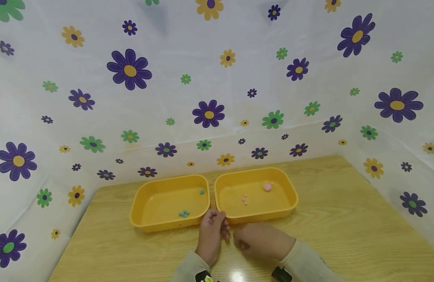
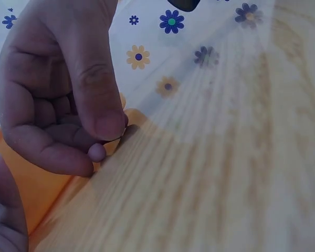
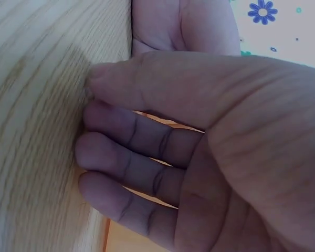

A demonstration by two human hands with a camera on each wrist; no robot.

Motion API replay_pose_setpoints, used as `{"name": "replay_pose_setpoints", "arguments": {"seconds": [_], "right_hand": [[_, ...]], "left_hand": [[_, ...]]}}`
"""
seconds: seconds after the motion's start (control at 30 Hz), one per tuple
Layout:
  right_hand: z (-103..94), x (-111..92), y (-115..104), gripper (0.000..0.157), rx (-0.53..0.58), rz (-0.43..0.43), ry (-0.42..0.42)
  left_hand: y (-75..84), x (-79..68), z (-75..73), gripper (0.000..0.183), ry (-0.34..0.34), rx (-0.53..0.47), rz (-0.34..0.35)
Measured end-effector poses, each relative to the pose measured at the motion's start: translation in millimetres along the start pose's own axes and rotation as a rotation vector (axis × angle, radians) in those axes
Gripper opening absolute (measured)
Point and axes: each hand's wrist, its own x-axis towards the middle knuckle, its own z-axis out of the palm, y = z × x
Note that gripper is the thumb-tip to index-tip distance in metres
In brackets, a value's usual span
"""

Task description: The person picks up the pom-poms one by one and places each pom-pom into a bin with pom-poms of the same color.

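Observation:
My right hand [image 1: 264, 239] is low over the wooden table, in front of the right tray. In the left wrist view a small pink ball [image 2: 97, 152] shows between its thumb and a curled finger. The right wrist view has the thumb and fingertips [image 3: 100, 118] close to the tabletop. My left hand [image 1: 211, 233] rests beside it with loosely curled fingers, near the facing corners of the yellow left tray [image 1: 135, 209] and yellow right tray [image 1: 294, 201]. No held thing shows in it, though its palm is partly hidden.
Several small teal balls [image 1: 184, 214] lie in the left tray, with one teal ball [image 1: 201, 192] apart at its right side. The right tray holds a larger pink ball [image 1: 267, 187] and several tiny pink balls [image 1: 243, 200]. Flower-patterned sheeting [image 1: 167, 98] surrounds the table [image 1: 329, 219].

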Motion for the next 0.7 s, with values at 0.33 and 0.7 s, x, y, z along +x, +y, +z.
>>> {"name": "replay_pose_setpoints", "arguments": {"seconds": [0.33, 0.7], "right_hand": [[-0.4, -2.0, 5.1, 0.025, 0.065, 0.062, 0.002], [1.2, -1.5, 8.2, 0.026, 0.041, 0.050, 0.011]], "left_hand": [[0.6, 0.1, -0.2, 0.020, -0.007, 0.014, 0.005], [-0.1, -0.4, -0.2, 0.021, -0.018, 0.008, 0.001]]}}
